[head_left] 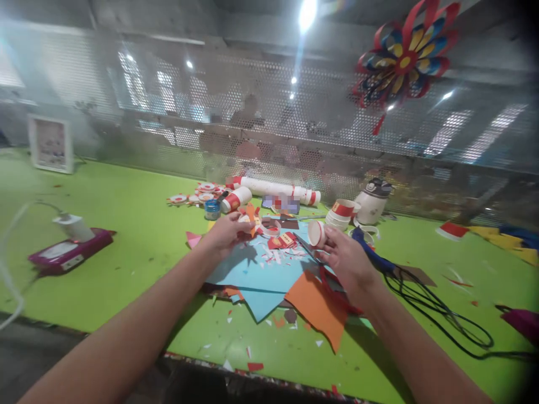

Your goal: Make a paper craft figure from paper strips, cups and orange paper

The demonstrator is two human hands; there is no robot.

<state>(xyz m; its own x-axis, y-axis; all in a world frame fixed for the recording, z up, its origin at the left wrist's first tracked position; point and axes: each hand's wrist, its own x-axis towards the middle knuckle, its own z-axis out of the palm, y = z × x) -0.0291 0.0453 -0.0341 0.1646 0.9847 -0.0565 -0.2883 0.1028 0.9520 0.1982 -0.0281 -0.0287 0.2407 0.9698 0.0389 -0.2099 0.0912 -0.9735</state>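
Observation:
My left hand point(227, 231) reaches over the blue paper sheet point(261, 269), fingers curled on a small white and orange paper piece point(249, 216). My right hand point(347, 259) is closed around a white paper cup with a red band point(316, 233), held on its side just above the table. Red-handled scissors point(332, 283) lie under that hand on the orange paper sheet point(318, 306). Red and white paper scraps point(282, 241) are strewn between the hands.
On the green table point(126, 207) sit a long white tube point(273, 188), stacked cups point(341, 212), a small blue jar point(211, 209), a white glue pot point(373, 202), a black cable point(438, 306) and a pink device point(69, 251). A perforated screen with a paper flower point(406, 56) backs it.

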